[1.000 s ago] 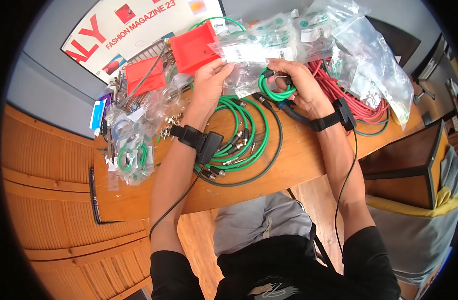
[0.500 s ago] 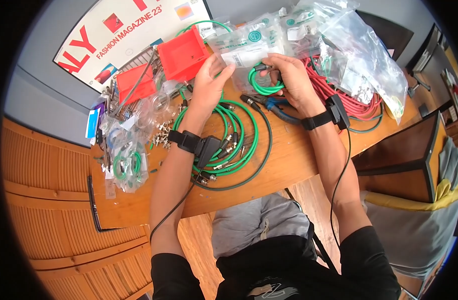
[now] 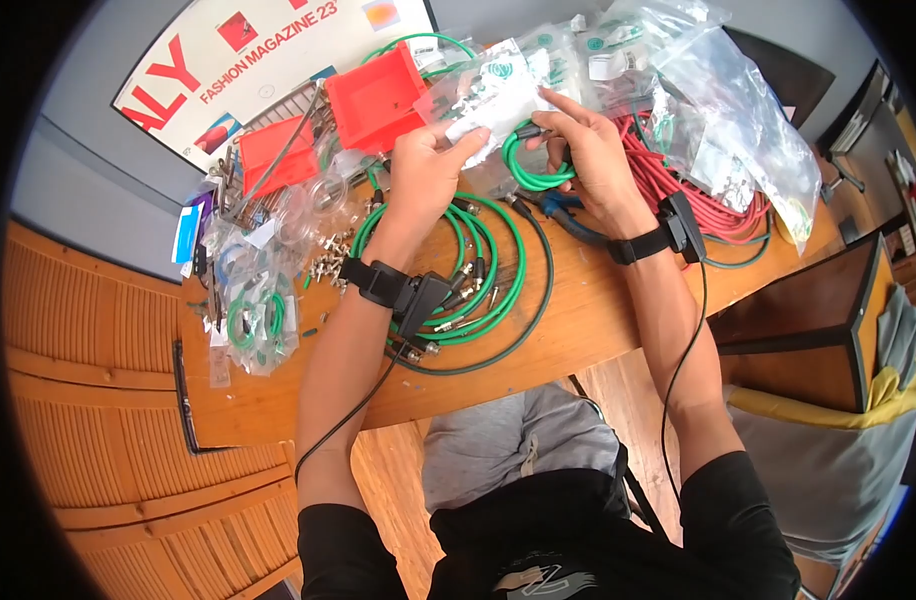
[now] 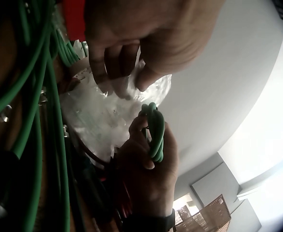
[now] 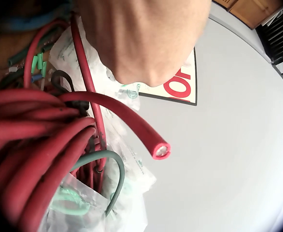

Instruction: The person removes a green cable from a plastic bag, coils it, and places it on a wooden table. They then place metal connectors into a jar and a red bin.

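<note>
A clear plastic bag with a white label [image 3: 493,108] is up above the back of the table, and my left hand [image 3: 425,172] pinches its near edge between thumb and fingers. In the left wrist view the shiny bag [image 4: 100,111] spreads out beneath the left hand [image 4: 151,41]. My right hand [image 3: 596,165] grips a small coiled green cable [image 3: 523,172] with black ends, its index finger reaching up to the bag's right side. From the left wrist, that green coil [image 4: 156,133] stands edge-on in the right hand [image 4: 148,169].
Larger green cables [image 3: 513,300] lie coiled on the wooden table [image 3: 588,310]. To the right are thick red cables [image 3: 748,215] under big plastic bags [image 3: 698,80]. Red bins [image 3: 378,95], loose metal connectors [image 3: 328,262] and bagged parts [image 3: 253,320] fill the left.
The bag has tilted, so its label now catches the light. My right index finger has straightened toward the bag, while the green coil stays in that hand.
</note>
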Action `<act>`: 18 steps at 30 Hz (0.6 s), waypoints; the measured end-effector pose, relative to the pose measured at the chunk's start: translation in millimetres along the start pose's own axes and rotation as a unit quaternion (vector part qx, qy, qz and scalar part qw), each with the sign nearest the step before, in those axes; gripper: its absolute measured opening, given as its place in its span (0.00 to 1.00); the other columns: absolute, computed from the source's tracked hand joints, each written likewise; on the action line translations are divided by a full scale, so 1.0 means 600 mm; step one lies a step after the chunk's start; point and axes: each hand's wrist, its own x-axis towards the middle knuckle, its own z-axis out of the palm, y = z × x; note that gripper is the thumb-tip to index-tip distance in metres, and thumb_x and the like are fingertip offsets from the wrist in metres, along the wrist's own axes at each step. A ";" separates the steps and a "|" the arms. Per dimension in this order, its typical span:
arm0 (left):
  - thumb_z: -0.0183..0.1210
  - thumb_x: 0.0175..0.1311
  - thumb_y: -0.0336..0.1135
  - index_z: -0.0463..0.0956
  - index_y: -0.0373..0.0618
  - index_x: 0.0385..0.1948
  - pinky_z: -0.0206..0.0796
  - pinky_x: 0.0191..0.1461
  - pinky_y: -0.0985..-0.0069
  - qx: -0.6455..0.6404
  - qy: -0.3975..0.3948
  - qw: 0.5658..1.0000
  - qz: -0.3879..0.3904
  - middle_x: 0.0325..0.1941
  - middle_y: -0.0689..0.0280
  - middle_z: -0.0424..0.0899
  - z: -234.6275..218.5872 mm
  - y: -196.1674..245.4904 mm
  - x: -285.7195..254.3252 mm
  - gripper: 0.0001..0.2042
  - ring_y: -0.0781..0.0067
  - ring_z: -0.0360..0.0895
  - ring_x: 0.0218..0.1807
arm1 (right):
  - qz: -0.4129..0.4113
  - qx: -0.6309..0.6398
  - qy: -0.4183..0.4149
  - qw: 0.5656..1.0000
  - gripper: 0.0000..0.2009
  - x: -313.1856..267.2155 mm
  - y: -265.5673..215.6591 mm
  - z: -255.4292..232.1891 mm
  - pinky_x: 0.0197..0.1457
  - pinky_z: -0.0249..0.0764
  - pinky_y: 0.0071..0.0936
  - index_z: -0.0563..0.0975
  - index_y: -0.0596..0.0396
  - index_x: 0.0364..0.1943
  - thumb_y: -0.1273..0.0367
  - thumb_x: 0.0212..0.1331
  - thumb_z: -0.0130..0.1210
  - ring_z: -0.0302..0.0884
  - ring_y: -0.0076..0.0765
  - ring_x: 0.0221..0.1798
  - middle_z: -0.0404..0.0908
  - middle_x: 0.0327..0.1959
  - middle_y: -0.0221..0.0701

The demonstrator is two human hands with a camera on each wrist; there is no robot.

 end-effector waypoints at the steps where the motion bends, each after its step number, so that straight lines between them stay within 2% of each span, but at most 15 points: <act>1: 0.66 0.66 0.34 0.85 0.35 0.43 0.68 0.40 0.82 0.000 0.011 1.000 -0.007 0.37 0.70 0.86 -0.007 0.002 -0.002 0.11 0.86 0.78 0.37 | -0.009 0.007 0.000 1.000 0.29 -0.001 -0.001 0.001 0.15 0.59 0.18 0.68 0.65 0.68 0.67 0.63 0.59 0.67 0.18 0.16 0.83 0.27 0.36; 3: 0.67 0.65 0.32 0.84 0.35 0.45 0.69 0.40 0.82 -0.050 0.045 0.997 0.028 0.38 0.70 0.86 -0.024 -0.012 0.002 0.11 0.86 0.78 0.37 | -0.027 0.021 -0.002 0.999 0.31 -0.002 -0.002 0.000 0.15 0.59 0.19 0.66 0.65 0.70 0.67 0.63 0.59 0.67 0.19 0.16 0.83 0.27 0.37; 4: 0.67 0.65 0.32 0.84 0.35 0.45 0.69 0.40 0.82 -0.069 0.071 0.994 0.042 0.38 0.70 0.86 -0.030 -0.008 -0.002 0.12 0.86 0.78 0.37 | -0.031 0.020 -0.013 0.999 0.30 -0.007 -0.007 0.005 0.14 0.55 0.18 0.65 0.61 0.71 0.66 0.66 0.57 0.63 0.17 0.16 0.81 0.28 0.31; 7: 0.67 0.65 0.29 0.82 0.35 0.50 0.71 0.43 0.81 -0.127 0.130 0.982 0.059 0.42 0.69 0.86 -0.052 0.014 -0.017 0.14 0.83 0.80 0.41 | -0.004 0.060 -0.064 0.996 0.30 -0.011 -0.009 0.010 0.14 0.53 0.19 0.64 0.65 0.70 0.66 0.67 0.55 0.58 0.17 0.13 0.79 0.26 0.30; 10: 0.64 0.67 0.26 0.76 0.35 0.56 0.75 0.50 0.75 -0.242 0.143 0.956 0.088 0.51 0.65 0.84 -0.062 0.022 -0.028 0.17 0.77 0.81 0.49 | 0.072 0.132 -0.178 0.973 0.33 -0.014 -0.004 0.015 0.15 0.55 0.18 0.61 0.67 0.71 0.67 0.65 0.58 0.60 0.17 0.13 0.82 0.25 0.32; 11: 0.62 0.68 0.25 0.73 0.35 0.58 0.76 0.54 0.71 -0.271 0.139 0.949 0.085 0.54 0.63 0.82 -0.064 0.028 -0.036 0.18 0.73 0.80 0.53 | 0.084 0.132 -0.170 0.973 0.30 -0.020 0.001 0.026 0.15 0.55 0.18 0.64 0.69 0.68 0.66 0.66 0.58 0.59 0.17 0.12 0.81 0.24 0.30; 13: 0.61 0.68 0.24 0.70 0.36 0.60 0.77 0.58 0.67 -0.314 0.127 0.936 0.094 0.57 0.61 0.81 -0.056 0.046 -0.052 0.20 0.69 0.80 0.57 | 0.112 0.125 -0.236 0.957 0.25 -0.031 0.004 0.040 0.15 0.55 0.18 0.70 0.69 0.61 0.65 0.66 0.58 0.58 0.18 0.11 0.80 0.22 0.30; 14: 0.61 0.68 0.24 0.71 0.36 0.60 0.77 0.58 0.66 -0.328 0.120 0.931 0.105 0.57 0.61 0.81 -0.045 0.057 -0.061 0.19 0.68 0.80 0.57 | 0.140 0.139 -0.222 0.955 0.17 -0.034 0.016 0.048 0.14 0.55 0.18 0.77 0.66 0.51 0.65 0.67 0.57 0.57 0.18 0.10 0.79 0.21 0.30; 15: 0.61 0.68 0.24 0.71 0.37 0.60 0.77 0.59 0.66 -0.342 0.113 0.926 0.117 0.57 0.61 0.80 -0.040 0.061 -0.068 0.19 0.68 0.79 0.58 | 0.141 0.136 -0.255 0.947 0.12 -0.032 0.028 0.048 0.14 0.54 0.18 0.81 0.62 0.42 0.65 0.67 0.58 0.57 0.18 0.10 0.79 0.21 0.29; 17: 0.61 0.68 0.23 0.71 0.37 0.59 0.77 0.59 0.64 -0.334 0.082 0.937 0.056 0.56 0.61 0.81 -0.046 0.039 -0.077 0.18 0.67 0.80 0.57 | 0.149 0.131 -0.271 0.942 0.11 -0.029 0.047 0.044 0.13 0.54 0.18 0.82 0.60 0.36 0.65 0.66 0.58 0.59 0.18 0.10 0.80 0.21 0.29; 18: 0.60 0.68 0.23 0.71 0.37 0.59 0.77 0.59 0.63 -0.330 0.067 0.941 0.026 0.56 0.60 0.81 -0.050 0.029 -0.083 0.18 0.66 0.80 0.57 | 0.140 0.112 -0.246 0.953 0.11 -0.029 0.046 0.046 0.12 0.54 0.18 0.82 0.60 0.35 0.65 0.66 0.58 0.60 0.18 0.11 0.80 0.21 0.30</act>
